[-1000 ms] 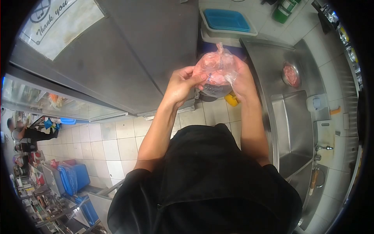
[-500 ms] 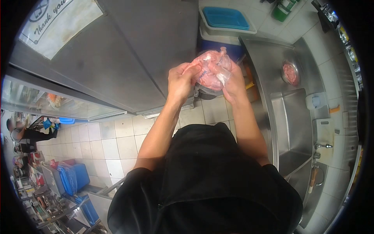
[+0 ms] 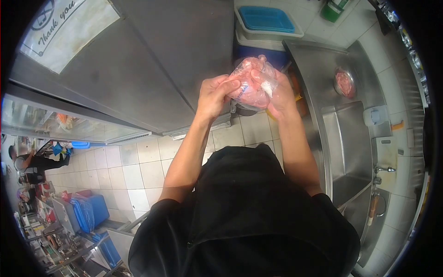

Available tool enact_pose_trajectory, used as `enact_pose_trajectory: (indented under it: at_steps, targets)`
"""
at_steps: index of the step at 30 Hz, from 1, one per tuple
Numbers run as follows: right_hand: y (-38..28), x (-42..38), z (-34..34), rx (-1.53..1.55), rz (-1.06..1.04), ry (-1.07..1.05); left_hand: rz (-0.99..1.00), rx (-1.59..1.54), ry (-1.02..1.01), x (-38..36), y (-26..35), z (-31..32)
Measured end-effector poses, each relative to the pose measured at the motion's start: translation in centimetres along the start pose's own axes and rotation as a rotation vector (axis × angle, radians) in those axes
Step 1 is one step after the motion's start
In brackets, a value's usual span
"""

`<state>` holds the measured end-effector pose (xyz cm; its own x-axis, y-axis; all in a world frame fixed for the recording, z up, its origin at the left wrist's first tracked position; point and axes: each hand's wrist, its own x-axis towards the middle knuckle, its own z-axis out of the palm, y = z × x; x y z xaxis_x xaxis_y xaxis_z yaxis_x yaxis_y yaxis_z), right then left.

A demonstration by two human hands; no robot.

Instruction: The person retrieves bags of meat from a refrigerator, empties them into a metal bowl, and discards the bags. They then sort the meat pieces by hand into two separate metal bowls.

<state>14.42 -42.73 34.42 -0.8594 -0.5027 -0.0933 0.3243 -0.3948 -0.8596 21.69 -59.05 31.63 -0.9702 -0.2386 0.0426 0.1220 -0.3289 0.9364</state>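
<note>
A clear plastic bag of pink raw meat (image 3: 251, 85) is held up in front of me, with blue print on its lower side. My left hand (image 3: 216, 96) pinches its left edge, the thumb lying over the plastic. Around the right side of the bag, my right hand (image 3: 280, 96) is closed, with its thumb across the front. The bag hangs above the floor, between the grey cabinet and the steel counter. On that counter, a metal bowl (image 3: 344, 83) contains more pink meat.
A steel sink (image 3: 346, 143) and tap (image 3: 384, 170) are at right. Blue trays (image 3: 266, 21) sit on stacked boxes beyond my hands. The grey cabinet (image 3: 175, 41) stands left. Far left is another person (image 3: 34, 161); blue containers (image 3: 90, 212) are lower left.
The bag has turned slightly and its plastic looks pulled flatter. My right thumb now lies across its front. The far person has shifted posture slightly.
</note>
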Motion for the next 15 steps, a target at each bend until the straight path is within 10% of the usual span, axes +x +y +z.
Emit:
enact_pose_trajectory:
  at_steps: [15]
  targets:
    - [1.1,-0.5,-0.6,0.174,0.046,-0.186,0.029,-0.314,-0.023,-0.4,-1.1,0.5]
